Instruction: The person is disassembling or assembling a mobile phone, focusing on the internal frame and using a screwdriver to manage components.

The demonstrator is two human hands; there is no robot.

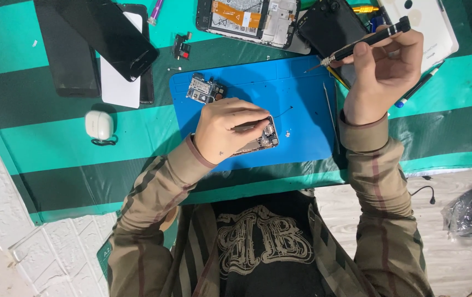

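Nearest the camera, striped sleeves and a dark printed top are seen. Just beyond, the left hand [226, 127] is pressed down on an opened phone body [262, 139], which is pinned under the fingers on the blue work mat [296, 104]; the exposed metal parts at its upper end are left uncovered. A tiny pale part [288, 133] lies on the mat just beside the phone. A thin metal tool [331, 113] is laid along the mat's right edge. Farther up the mat, a small circuit board [203, 88] rests near the left corner. The right hand [382, 71] is raised above the mat's right corner and is clenched around a black screwdriver [365, 40], tip pointed left. On the green striped desk [37, 143], a white earbud case [99, 125] sits at left; farthest away, dark phones [109, 33] and a disassembled phone [249, 19] are spread.
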